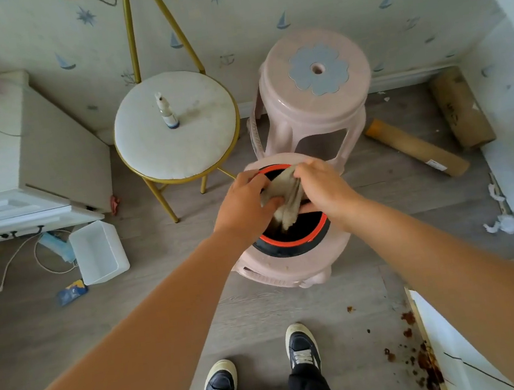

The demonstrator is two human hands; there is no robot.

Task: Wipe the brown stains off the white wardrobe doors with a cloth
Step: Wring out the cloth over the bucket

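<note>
— Looking down by the shoes point(301, 346), what worries you first?

— The brown stains point(428, 365). They spatter the floor and the bottom edge of the white wardrobe door point(440, 328) at lower right, and the wiping looks not yet begun. If the cloth point(285, 197) goes there sopping, I'd expect it to drag brown streaks across the panel instead of lifting them.

— And further out?

— The black basin point(290, 242) with its red rim sits on a low pink stool point(291, 271), with no bench under it. A hard downward tug while squeezing could tip it, or slop its contents onto the floor.

— How do the arms lie?

— Both are stretched forward and down, meeting over the basin. The left grip point(243, 203) is closed round one bunched end of the cloth, thumb pressed in. The right grip point(322, 186) curls over the other end, knuckles up. The cloth's tail hangs inside the rim.

— Wringing, then?

— That is my reading, not something plainly shown.

— Beyond that?

— A second pink stool point(276, 72) stands just behind the basin. A spray bottle point(167, 112) stands upright on the white round stool point(153, 149), well apart from both grips.
</note>
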